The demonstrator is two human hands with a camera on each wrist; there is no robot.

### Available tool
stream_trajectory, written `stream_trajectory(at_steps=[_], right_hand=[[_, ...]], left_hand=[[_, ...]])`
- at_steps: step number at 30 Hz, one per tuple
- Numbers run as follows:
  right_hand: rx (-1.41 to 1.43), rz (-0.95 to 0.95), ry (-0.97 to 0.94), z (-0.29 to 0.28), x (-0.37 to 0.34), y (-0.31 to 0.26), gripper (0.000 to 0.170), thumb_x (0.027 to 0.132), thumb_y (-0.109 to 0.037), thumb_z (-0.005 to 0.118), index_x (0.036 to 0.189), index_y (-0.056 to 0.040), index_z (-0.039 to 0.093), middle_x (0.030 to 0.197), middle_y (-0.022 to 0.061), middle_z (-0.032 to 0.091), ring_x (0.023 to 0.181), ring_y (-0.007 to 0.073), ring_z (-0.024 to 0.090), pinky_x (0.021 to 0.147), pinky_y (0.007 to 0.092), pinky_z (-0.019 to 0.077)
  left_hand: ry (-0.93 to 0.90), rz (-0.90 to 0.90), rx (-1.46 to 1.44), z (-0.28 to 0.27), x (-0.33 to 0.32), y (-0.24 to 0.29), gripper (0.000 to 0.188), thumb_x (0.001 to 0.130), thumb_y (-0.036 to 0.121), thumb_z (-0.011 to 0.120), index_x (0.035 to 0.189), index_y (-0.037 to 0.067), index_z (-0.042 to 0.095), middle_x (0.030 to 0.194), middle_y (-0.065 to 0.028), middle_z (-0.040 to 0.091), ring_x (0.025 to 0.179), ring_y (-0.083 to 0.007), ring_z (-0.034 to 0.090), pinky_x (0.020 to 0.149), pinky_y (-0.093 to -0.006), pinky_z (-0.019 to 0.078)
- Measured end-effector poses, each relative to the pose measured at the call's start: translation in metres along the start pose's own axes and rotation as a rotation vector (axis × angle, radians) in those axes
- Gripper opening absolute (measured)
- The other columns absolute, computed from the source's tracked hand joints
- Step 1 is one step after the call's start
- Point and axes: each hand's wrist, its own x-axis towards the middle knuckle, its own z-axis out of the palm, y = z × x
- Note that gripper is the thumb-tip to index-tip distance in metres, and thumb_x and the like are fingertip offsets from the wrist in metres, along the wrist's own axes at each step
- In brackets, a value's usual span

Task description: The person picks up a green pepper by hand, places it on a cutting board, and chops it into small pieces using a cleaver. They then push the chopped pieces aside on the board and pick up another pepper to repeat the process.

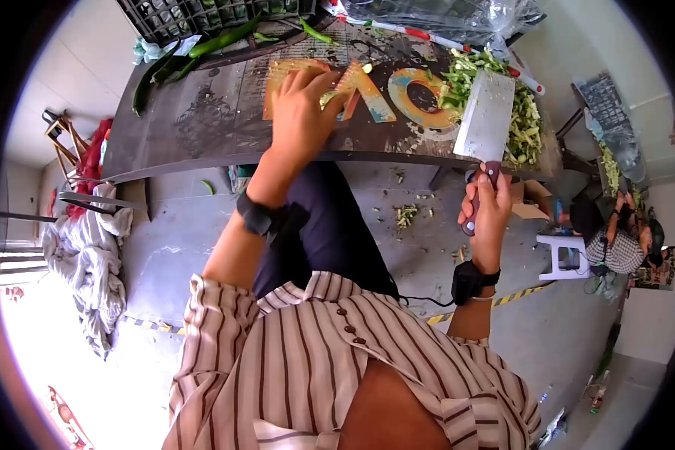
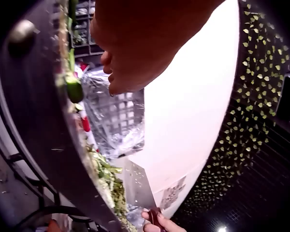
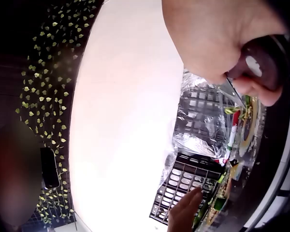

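My right hand (image 1: pixel 488 199) grips the dark wooden handle of a cleaver (image 1: pixel 487 112). The broad blade points away from me and overlaps a heap of chopped green peppers (image 1: pixel 529 124) at the table's right end. Over the middle of the table, my left hand (image 1: pixel 300 112) has its thumb and forefinger spread apart. A pale green pepper piece (image 1: pixel 327 98) shows in the gap between them. From the left wrist, a dark green pepper chunk (image 2: pixel 74 90) appears below the hand, apart from the visible fingertips.
Whole green peppers (image 1: pixel 221 39) lie at the table's back left, before a black crate (image 1: pixel 195 15). Clear plastic wrap (image 1: pixel 435 15) covers the back right, behind a red-and-white strip (image 1: pixel 420 34). Scraps (image 1: pixel 406 216) litter the floor. Another person (image 1: pixel 619 244) sits far right by a white stool (image 1: pixel 559 257).
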Motion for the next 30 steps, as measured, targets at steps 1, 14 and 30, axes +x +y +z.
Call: stream_trajectory(at_steps=[1,14,30], right_hand=[[0.012,0.001,-0.007,0.001,-0.001,0.007,0.018,0.100,-0.019,0.051,0.110,-0.0042,0.050,0.071,0.0008,0.049,0.048,0.0060,0.044,0.039,0.0233,0.0405],[0.143,0.130,-0.146,0.042,0.000,0.028,0.027,0.100,-0.022,0.052,0.122,-0.0055,0.049,0.072,0.0014,0.050,0.048,0.0069,0.046,0.038,0.0241,0.0417],[-0.122,-0.084,-0.198,0.019,0.036,0.078,0.023,0.099,-0.024,0.055,0.114,-0.0068,0.057,0.076,0.0027,0.057,0.051,0.0097,0.051,0.042,0.0236,0.0428]], left_hand=[[-0.008,-0.054,0.068,-0.009,-0.010,0.000,0.037,0.079,0.021,0.072,0.115,0.011,0.068,0.116,-0.0057,0.062,0.107,-0.0277,0.056,0.091,-0.0402,0.0412],[0.041,-0.046,0.241,-0.022,-0.034,-0.008,0.033,0.083,0.028,0.069,0.113,0.013,0.068,0.108,-0.0032,0.063,0.098,-0.0244,0.056,0.091,-0.0369,0.0372],[0.075,-0.047,0.207,-0.017,-0.035,-0.014,0.030,0.082,0.028,0.069,0.108,0.013,0.068,0.102,-0.0010,0.062,0.098,-0.0228,0.056,0.083,-0.0369,0.0409]])
